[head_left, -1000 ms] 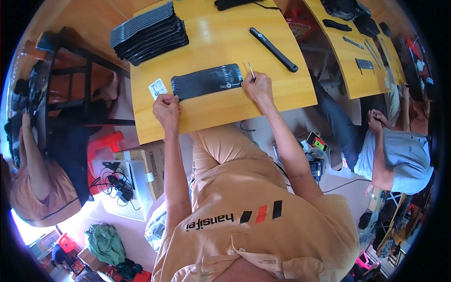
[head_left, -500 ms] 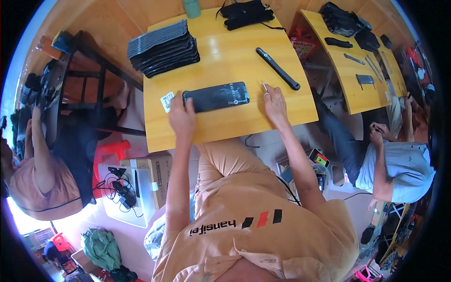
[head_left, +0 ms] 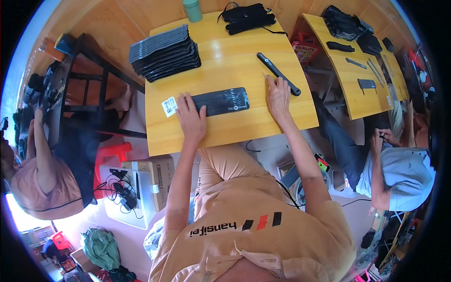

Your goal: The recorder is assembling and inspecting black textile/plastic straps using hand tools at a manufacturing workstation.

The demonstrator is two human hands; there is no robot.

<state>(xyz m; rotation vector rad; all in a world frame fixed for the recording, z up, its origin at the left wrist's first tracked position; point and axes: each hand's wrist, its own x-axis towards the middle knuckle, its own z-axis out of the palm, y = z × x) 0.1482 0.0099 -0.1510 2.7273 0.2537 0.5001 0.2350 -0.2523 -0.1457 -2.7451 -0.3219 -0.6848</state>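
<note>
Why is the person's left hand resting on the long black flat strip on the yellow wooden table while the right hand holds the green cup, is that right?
Not quite. In the head view the right hand lies flat on the yellow wooden table beside a long black bar; the green cup stands untouched at the far edge. The left hand does rest on the long black flat strip.

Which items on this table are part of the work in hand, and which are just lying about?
In hand:
left hand on flat black pack
white label tag
right hand beside long black tool

Lying about:
stack of black packs
green cup
black bundle
</note>
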